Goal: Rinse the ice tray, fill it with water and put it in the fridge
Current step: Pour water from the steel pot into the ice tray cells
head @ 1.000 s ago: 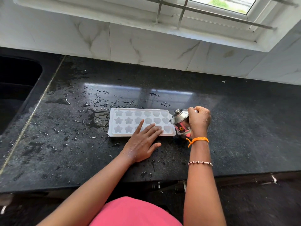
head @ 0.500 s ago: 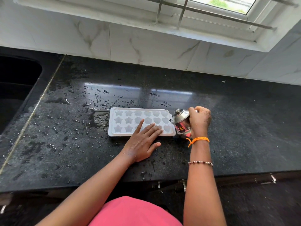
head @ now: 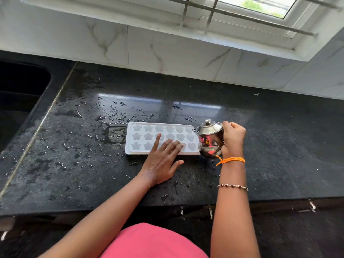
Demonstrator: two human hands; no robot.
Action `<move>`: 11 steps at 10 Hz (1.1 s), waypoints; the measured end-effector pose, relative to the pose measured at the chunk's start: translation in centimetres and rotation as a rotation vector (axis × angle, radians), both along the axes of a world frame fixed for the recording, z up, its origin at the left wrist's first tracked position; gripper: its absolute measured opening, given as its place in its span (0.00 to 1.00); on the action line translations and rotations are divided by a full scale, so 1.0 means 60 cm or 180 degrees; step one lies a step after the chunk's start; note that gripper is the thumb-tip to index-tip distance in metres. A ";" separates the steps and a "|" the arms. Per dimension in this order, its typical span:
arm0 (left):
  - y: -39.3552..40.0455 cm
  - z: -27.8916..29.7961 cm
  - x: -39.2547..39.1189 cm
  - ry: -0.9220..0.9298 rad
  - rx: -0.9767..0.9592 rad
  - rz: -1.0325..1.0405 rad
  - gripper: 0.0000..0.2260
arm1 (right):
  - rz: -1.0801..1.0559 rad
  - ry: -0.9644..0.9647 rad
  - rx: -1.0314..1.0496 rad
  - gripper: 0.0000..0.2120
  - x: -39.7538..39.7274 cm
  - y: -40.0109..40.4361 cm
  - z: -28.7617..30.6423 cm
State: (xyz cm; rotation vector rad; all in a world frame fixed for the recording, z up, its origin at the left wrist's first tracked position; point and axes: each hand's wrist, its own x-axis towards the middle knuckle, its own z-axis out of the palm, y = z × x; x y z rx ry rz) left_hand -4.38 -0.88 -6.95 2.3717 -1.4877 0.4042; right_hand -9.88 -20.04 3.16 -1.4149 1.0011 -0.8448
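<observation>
Beside the right end of the white plastic ice tray (head: pixel 162 137), the small lidded steel pot (head: pixel 210 140) tilts.
Right hand (head: pixel 233 139) grips the pot; left hand (head: pixel 162 161) lies flat, fingers straight, steadying the tray's near edge.

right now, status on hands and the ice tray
Left hand flat, fingers pressing ice tray on wet counter. Right hand gripping steel pot, tilted at tray's right end. Nothing blocking.

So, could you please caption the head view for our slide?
Left hand steadies white ice tray; right hand tilts steel pot at its end.
</observation>
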 end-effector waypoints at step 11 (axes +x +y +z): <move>-0.002 0.000 0.001 0.0158 0.0240 0.0407 0.28 | 0.0270 0.1180 -0.1040 0.20 0.030 0.047 0.038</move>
